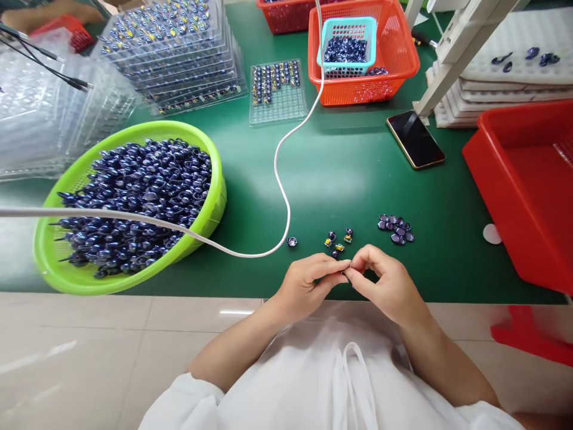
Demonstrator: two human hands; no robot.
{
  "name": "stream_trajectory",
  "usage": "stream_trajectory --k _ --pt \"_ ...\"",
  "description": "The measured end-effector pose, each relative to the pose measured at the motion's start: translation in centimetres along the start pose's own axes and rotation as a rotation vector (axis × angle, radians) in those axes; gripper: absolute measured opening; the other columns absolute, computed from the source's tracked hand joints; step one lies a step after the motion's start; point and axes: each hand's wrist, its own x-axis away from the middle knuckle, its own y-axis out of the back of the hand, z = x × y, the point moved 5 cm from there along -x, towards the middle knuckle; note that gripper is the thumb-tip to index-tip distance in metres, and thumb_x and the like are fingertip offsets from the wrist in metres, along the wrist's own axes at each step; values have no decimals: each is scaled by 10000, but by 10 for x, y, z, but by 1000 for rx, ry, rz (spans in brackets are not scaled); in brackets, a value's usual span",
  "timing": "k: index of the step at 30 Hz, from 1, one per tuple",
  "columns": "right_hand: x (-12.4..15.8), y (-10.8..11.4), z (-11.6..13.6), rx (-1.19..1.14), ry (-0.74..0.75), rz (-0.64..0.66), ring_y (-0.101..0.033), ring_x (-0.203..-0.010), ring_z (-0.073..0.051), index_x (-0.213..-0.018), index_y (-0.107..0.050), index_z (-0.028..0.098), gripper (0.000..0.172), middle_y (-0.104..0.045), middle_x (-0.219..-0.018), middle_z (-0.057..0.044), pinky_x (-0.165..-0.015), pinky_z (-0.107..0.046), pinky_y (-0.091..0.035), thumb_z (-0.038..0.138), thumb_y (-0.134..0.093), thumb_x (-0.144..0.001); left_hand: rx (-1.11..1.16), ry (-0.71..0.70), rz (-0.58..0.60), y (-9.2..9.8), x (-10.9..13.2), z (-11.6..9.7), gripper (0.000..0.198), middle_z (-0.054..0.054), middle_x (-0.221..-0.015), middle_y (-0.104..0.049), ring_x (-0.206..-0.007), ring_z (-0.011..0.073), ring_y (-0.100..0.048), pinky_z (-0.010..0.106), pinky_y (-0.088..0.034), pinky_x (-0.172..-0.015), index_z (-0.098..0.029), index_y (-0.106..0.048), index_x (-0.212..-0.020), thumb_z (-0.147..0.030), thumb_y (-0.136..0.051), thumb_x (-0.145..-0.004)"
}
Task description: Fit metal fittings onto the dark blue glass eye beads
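Note:
Near the table's front edge, my left hand [307, 283] and my right hand [388, 285] meet fingertip to fingertip. Both are closed in a pinch around a small dark piece, mostly hidden by the fingers. Just beyond them lie several small glossy dark-blue parts with yellow bits [339, 246]. One round dark part with a pale centre [292, 242] sits to the left, beside a white cable. To the right is a loose cluster of oval dark-blue shells [396, 228].
A green basket [219, 197] heaped with dark-blue looped parts stands left. Behind are stacked clear trays [233, 65], a partly filled tray [289, 104] and an orange basket [405, 65]. A phone [416, 140] and red bin [505, 197] are right. The white cable [286, 203] crosses the table.

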Motion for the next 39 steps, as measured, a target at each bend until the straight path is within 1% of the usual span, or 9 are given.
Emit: stream_trajectory --k 3,7,10,16,24,28,33,36,39 --pt "-2 0 3 54 73 -45 -591 -647 -131 -759 -550 228 134 -624 -693 34 -622 -245 -494 212 -624 -870 68 116 -26 -2 1 2 224 74 -896 -784 -815 185 -723 297 -584 -772 -242 -801 -1069 -210 -715 -865" --pt "-3 -1 0 51 112 -51 -621 -708 -144 -818 -598 233 95 -659 -760 20 -677 -260 -509 232 -606 -913 305 466 -138 -3 4 14 218 78 -876 -791 -782 203 -740 323 -611 -771 -184 -809 -992 -293 -781 -804" --pt "1 0 -7 3 135 -58 -638 -784 -152 -909 -635 244 81 -673 -851 4 -733 -272 -516 286 -586 -957 462 615 -203 -4 4 18 243 66 -816 -793 -719 185 -737 328 -622 -770 -151 -798 -947 -283 -819 -745" --pt "14 5 -17 -4 246 -128 -646 -839 -174 -1011 -635 258 71 -661 -914 -15 -758 -307 -526 243 -614 -945 497 626 -232 -4 1 21 199 46 -711 -752 -609 134 -664 266 -583 -633 -134 -777 -839 -256 -828 -691" --pt "17 1 -9 26 431 -159 -657 -817 -167 -1081 -637 282 242 -672 -932 -14 -713 -313 -537 125 -651 -897 458 634 -182 -7 -1 22 138 8 -648 -687 -528 78 -550 201 -454 -526 -134 -752 -781 -208 -794 -672" --pt "14 -1 -2 88 474 -198 -663 -816 -172 -1008 -639 271 192 -676 -915 -21 -693 -310 -544 113 -630 -900 428 599 -177 -12 -1 22 131 13 -660 -700 -548 92 -576 210 -473 -545 -142 -762 -814 -211 -772 -702" --pt "13 -3 3 161 510 -235 -648 -781 -168 -968 -622 257 163 -664 -863 -19 -662 -302 -533 108 -602 -904 349 573 -200 -15 1 24 136 33 -764 -760 -621 117 -644 226 -532 -609 -158 -782 -866 -204 -758 -740" --pt "13 -5 2 156 486 -227 -631 -779 -164 -955 -602 253 158 -648 -847 -13 -682 -302 -523 102 -596 -909 343 592 -177 -16 3 24 164 50 -821 -784 -677 143 -691 248 -576 -662 -158 -795 -918 -222 -743 -777" --pt "11 -3 -3 111 400 -224 -610 -749 -145 -921 -587 244 121 -632 -834 1 -687 -285 -506 123 -596 -922 360 570 -120 -17 5 22 216 70 -883 -792 -753 175 -728 289 -609 -747 -158 -800 -998 -245 -723 -817"
